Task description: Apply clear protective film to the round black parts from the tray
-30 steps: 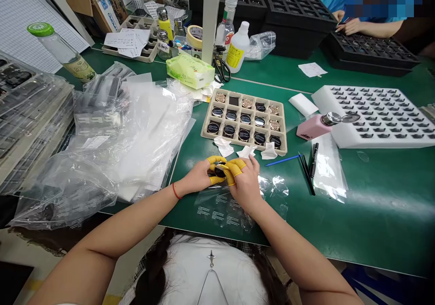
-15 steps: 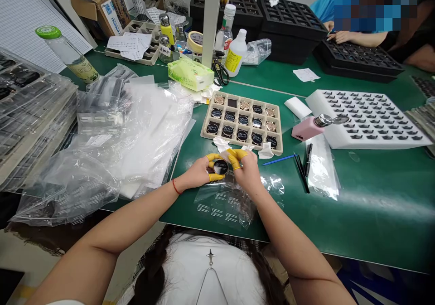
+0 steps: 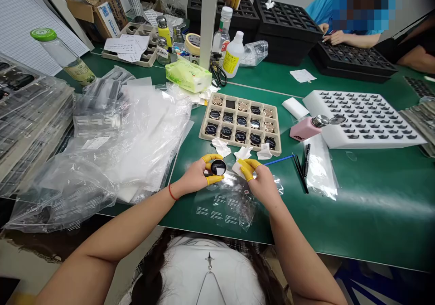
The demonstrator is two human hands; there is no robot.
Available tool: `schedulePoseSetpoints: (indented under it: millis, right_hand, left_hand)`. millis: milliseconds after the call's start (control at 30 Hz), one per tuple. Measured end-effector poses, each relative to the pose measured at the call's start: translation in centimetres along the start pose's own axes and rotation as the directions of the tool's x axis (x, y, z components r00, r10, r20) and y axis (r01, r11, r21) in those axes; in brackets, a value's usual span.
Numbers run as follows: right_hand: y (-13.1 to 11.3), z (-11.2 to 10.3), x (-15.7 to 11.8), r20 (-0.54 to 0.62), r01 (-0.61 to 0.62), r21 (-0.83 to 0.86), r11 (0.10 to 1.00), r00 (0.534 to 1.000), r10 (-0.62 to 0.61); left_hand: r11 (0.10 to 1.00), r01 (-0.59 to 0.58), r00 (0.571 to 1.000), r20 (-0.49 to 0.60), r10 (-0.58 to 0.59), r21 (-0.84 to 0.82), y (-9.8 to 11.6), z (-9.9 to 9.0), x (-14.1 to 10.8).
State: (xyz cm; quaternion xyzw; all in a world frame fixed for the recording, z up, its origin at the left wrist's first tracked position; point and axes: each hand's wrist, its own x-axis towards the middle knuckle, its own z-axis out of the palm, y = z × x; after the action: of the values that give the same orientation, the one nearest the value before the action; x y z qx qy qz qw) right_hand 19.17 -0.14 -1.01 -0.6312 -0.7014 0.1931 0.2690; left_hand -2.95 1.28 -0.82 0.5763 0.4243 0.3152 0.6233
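Between its yellow-covered fingers and thumb, my left hand (image 3: pixel 197 174) grips a round black watch face (image 3: pixel 218 167) by the rim, with pale print on its front. To the right of it and apart, my right hand (image 3: pixel 261 178) pinches a small white wipe (image 3: pixel 239 169); yellow covers sit on its fingers too. Below both hands lies a clear plastic sheet (image 3: pixel 217 214) with printed labels. Just beyond them stands a beige compartment tray (image 3: pixel 279 133) with several similar round watch faces, some black, some gold. Crumpled white wipes (image 3: pixel 243 153) lie along its near edge.
Clear plastic bags (image 3: pixel 136 137) cover the left side. A pink pump bottle (image 3: pixel 304 129), a white foam tray (image 3: pixel 374 145), a blue stick (image 3: pixel 280 160) and black tweezers (image 3: pixel 300 173) lie right. A tissue pack (image 3: pixel 188 75) and bottles stand behind. Co-workers' hands (image 3: pixel 335 37) are at black trays across the table.
My right hand has moved right and slightly down with the wipe, away from the watch face. My left hand keeps the watch face, now tilted differently and showing its print.
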Motion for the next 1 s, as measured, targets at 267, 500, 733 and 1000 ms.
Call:
schedulePoseSetpoints:
  millis: [267, 500, 733, 1000]
  right_hand:
    - [-4.1, -0.6, -0.1, -0.103, 0.272, -0.047, 0.961, 0.956, -0.275]
    - [-7.3, 0.2, -1.7, -0.154, 0.356, -0.129, 0.925, 0.915, -0.373]
    - [-1.3, -4.0, -2.1, -0.052, -0.106, 0.318, 0.942, 0.990, 0.129]
    - [1.8, -3.5, -1.5, -0.205, -0.054, -0.213, 0.976, 0.979, 0.010]
  left_hand:
    - [0.992, -0.069, 0.996, 0.054, 0.064, 0.104, 1.3, 0.3, -0.9]
    - [0.992, -0.065, 0.996, 0.064, 0.058, 0.106, 1.4, 0.3, -1.1]
    - [0.985, 0.090, 0.996, 0.016, -0.089, -0.145, 1.7, -0.1, -1.3]
    - [0.939, 0.059, 0.998, 0.015, -0.058, -0.338, 1.8, -0.8, -1.4]
